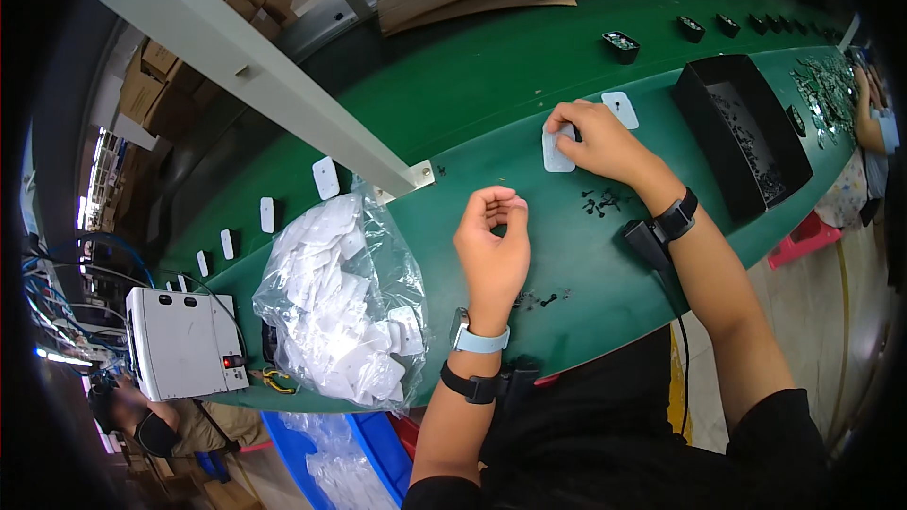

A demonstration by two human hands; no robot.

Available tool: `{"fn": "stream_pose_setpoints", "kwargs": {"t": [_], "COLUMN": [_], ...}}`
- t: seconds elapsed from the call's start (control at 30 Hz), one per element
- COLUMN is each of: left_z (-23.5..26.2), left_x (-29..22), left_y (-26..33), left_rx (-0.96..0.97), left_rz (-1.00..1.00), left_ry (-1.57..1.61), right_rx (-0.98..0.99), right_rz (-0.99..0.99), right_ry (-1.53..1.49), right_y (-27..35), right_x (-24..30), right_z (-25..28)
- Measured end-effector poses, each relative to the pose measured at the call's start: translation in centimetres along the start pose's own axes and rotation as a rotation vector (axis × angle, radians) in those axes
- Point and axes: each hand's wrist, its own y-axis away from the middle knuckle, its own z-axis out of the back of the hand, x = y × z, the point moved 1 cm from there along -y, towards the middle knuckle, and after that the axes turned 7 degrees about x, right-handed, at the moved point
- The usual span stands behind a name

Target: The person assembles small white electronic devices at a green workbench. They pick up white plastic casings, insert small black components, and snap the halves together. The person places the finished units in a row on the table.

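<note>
My right hand (600, 140) rests on the green bench and presses its fingers on a small white plastic plate (556, 153). A second white plate (621, 110) lies just beyond it. My left hand (493, 244) hovers over the bench with its fingertips pinched together; whether something tiny sits between them I cannot tell. Small black screws (599, 203) lie scattered between my hands, and a few more (543, 299) lie near my left wrist. Both wrists wear black bands, the left also a pale blue one.
A clear bag of white plastic parts (345, 307) sits left of my left hand. More white plates (325, 178) ride the green belt. A black tray (742, 132) stands at right, a white box device (184, 342) at left. Another person's arm (874, 118) works far right.
</note>
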Motion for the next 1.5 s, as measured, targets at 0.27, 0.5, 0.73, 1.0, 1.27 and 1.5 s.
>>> {"fn": "stream_pose_setpoints", "kwargs": {"t": [0.27,0.5,0.73,1.0,1.27,1.5], "left_z": [0.1,1.8,10.9,15.2,14.9,16.5], "left_x": [-0.4,-3.6,-5.2,-5.4,-5.2,-5.9], "left_y": [0.2,1.5,9.6,12.8,11.4,10.3], "left_rx": [-0.022,-0.025,-0.118,0.132,0.136,0.303], "left_rz": [-0.085,-0.241,-0.053,-0.058,-0.007,0.1], "left_ry": [-0.085,-0.383,-0.791,-1.174,-1.36,-1.423], "right_rx": [-0.031,-0.084,0.454,0.494,0.514,0.539], "right_rz": [0.172,0.123,-0.022,-0.009,0.0,0.006], "right_ry": [0.191,0.212,0.052,0.071,0.051,-0.006], "right_y": [-0.5,0.9,2.9,3.2,3.0,3.2], "right_x": [-0.2,1.8,2.6,2.9,2.9,3.1], "right_z": [-0.4,1.6,3.4,3.6,3.4,3.9]}}
